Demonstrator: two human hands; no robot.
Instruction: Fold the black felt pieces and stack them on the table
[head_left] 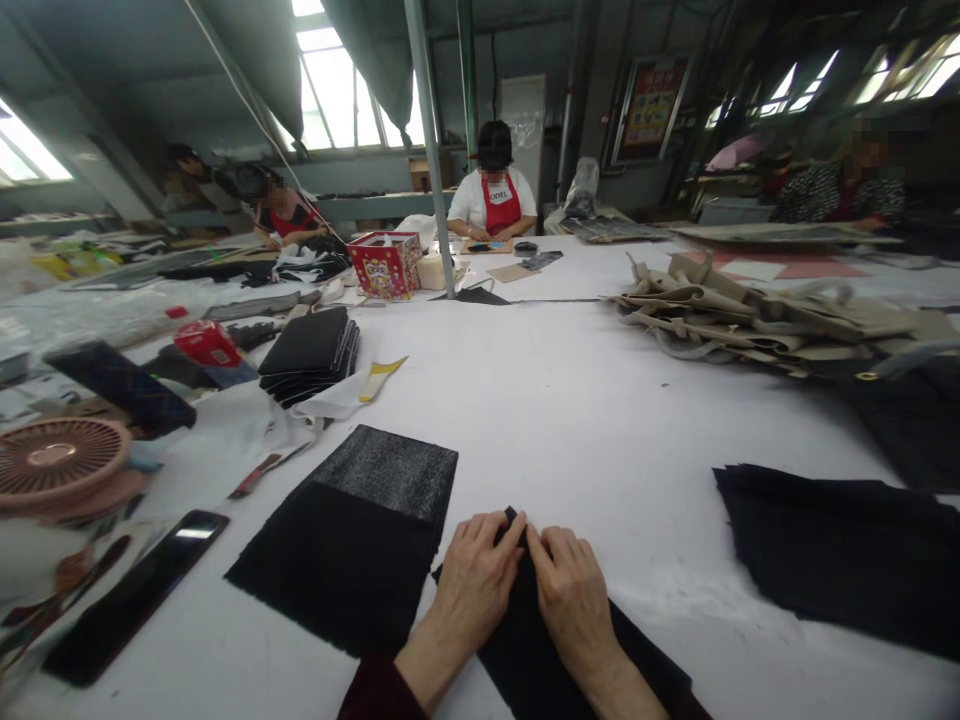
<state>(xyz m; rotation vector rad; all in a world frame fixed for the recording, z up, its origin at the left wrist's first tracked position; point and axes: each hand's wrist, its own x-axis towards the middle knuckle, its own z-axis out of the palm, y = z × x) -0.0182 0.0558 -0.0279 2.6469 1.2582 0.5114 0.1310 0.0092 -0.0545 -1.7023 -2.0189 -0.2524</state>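
A black fabric piece (532, 655) lies at the front of the white table, partly covered by my hands. My left hand (480, 565) is closed on its upper tip, the fingers bent and pressed together. From the other side my right hand (571, 595) grips the same tip, thumb and forefinger close to the left fingers. Just left of my hands rests a flat stack of black fabric pieces (352, 560), with a speckled grey band across its top end. More black fabric pieces (832, 550) lie at the right.
Left on the white table (540, 400) are a black phone (139, 595), a pink fan (60, 460), a red-handled tool (255, 478) and stacked black pieces (309, 350). Beige strips (750, 310) are heaped at right. A person in a red apron (495, 205) works opposite; others sit farther off.
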